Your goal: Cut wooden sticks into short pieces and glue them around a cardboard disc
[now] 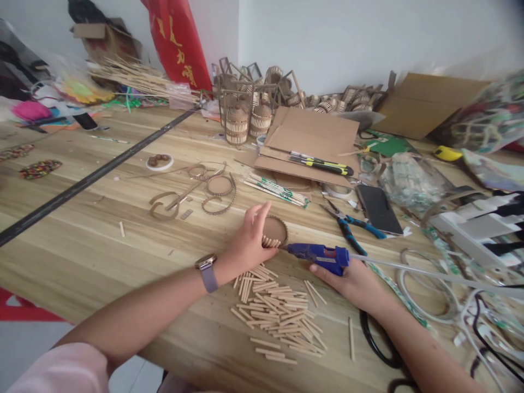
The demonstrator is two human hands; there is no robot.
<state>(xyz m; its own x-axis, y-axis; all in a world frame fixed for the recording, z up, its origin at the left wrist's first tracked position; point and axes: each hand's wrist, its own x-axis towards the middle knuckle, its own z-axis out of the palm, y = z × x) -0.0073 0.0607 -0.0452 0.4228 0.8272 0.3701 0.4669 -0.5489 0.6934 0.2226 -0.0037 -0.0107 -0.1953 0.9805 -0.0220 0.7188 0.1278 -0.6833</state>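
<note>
My left hand [254, 238], with a watch on its wrist, is closed on the near edge of a round cardboard disc [275, 230] with a dark rim. Several short wooden sticks line the inside of that rim by my fingers. In my right hand [355, 281] is a blue hot glue gun [319, 256], its nozzle pointing left at the rim, close to my left thumb. A long clear glue stick [393, 266] runs out of the gun's back to the right. Below both hands lies a loose pile of short wooden sticks [282, 314].
Pliers [347, 224], a phone [379, 209] and tangled cords lie to the right. Behind are a utility knife [321, 164] on flat cardboard [315, 131], and small stick-built lanterns [236, 124]. Cardboard rings [219, 185] lie ahead. A dark metal strip [102, 169] crosses the left table.
</note>
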